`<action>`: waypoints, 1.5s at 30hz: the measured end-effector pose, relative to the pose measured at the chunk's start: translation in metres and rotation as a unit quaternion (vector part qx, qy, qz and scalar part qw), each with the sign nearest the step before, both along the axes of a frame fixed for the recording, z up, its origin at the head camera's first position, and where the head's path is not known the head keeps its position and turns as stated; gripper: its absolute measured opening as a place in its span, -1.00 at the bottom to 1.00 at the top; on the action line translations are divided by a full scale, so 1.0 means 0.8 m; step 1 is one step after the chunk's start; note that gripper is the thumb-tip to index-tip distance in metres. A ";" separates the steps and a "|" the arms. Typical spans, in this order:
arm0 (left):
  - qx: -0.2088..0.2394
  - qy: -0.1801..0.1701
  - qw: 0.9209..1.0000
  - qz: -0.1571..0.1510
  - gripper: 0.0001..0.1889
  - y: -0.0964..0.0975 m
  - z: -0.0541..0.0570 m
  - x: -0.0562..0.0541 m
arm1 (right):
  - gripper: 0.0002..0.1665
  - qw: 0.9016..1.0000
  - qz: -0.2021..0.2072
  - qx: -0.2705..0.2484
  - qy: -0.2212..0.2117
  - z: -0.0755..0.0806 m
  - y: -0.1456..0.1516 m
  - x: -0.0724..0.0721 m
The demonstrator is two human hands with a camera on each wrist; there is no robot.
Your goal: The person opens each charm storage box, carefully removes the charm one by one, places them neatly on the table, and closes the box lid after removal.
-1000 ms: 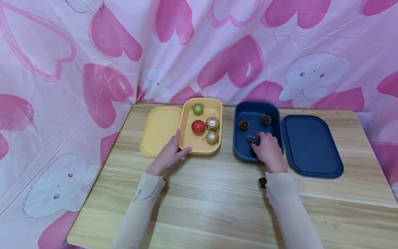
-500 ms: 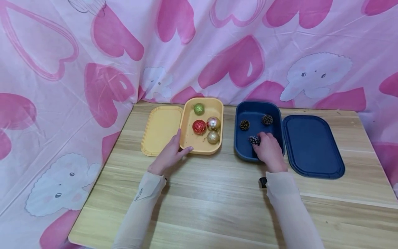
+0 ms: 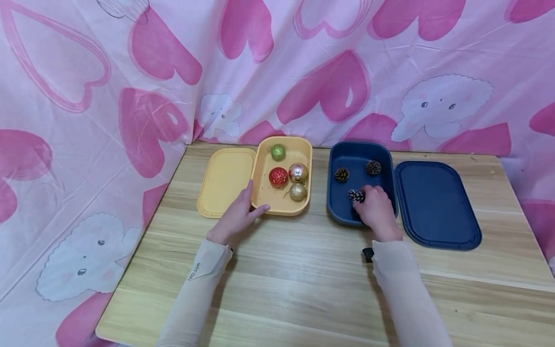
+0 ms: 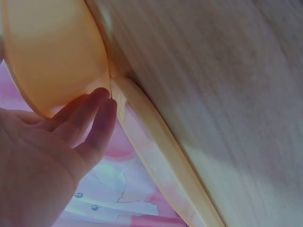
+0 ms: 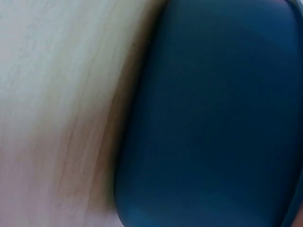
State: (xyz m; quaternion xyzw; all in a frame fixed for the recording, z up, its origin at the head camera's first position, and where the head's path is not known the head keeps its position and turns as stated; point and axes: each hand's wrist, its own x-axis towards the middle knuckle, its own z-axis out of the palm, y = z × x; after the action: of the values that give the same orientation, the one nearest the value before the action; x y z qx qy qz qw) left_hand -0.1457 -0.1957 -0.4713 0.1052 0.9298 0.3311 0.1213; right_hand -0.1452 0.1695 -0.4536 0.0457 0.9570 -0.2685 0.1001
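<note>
The right hand pinches a white-tipped pinecone, its long axis jutting leftward. The left hand, loosely extended, touches the yellow box.

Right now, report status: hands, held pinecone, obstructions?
Left fingers against yellow box. Right fingers gripping white-tipped pinecone inside navy box. Two brown pinecones farther back, likely not blocking.

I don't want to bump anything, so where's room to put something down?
There's bare table between the sleeves, in front of the blue lid, and in a narrow strip between the yellow box and blue box. It's crowded by the yellow lid, where the left hand touches the yellow box, and inside the blue box around the right hand.
</note>
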 end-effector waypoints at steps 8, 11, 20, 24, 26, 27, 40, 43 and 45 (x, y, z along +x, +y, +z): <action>0.000 -0.005 1.000 0.004 0.06 0.003 0.000 0.000 | -0.48 0.999 -0.010 -0.020 0.043 0.005 0.004 0.008; -0.002 -0.004 1.000 0.006 0.07 0.003 0.000 0.000 | -0.49 0.997 -0.022 -0.032 0.066 0.008 0.004 0.013; 0.002 -0.002 1.000 0.002 0.08 0.002 -0.001 0.000 | -0.50 0.989 -0.051 -0.076 0.116 0.019 0.002 0.018; 0.005 -0.003 1.000 0.001 0.08 0.002 -0.001 0.000 | -0.54 0.982 -0.067 -0.096 0.151 0.022 0.000 0.020; 0.007 -0.001 1.000 0.001 0.08 0.002 -0.002 0.000 | -0.56 0.977 -0.075 -0.109 0.166 0.026 -0.001 0.021; 0.008 0.001 1.000 0.000 0.07 0.001 -0.002 0.000 | -0.56 0.975 -0.078 -0.116 0.171 0.028 -0.001 0.022; 0.009 0.003 1.000 0.001 0.05 0.002 0.000 0.001 | -0.49 0.967 -0.121 -0.182 0.135 0.047 -0.002 0.026; 0.008 0.004 1.000 0.000 0.05 0.002 0.000 0.001 | -0.48 0.963 -0.123 -0.201 0.129 0.049 -0.002 0.028; 0.008 0.005 1.000 0.000 0.05 0.002 0.000 0.001 | -0.48 0.960 -0.119 -0.222 0.121 0.051 -0.003 0.028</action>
State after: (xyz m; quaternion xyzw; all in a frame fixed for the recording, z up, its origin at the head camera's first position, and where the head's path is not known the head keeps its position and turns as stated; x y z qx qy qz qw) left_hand -0.1450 -0.1941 -0.4712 0.1080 0.9276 0.3383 0.1162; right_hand -0.1227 0.1673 -0.4132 0.1032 0.8659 -0.4877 -0.0418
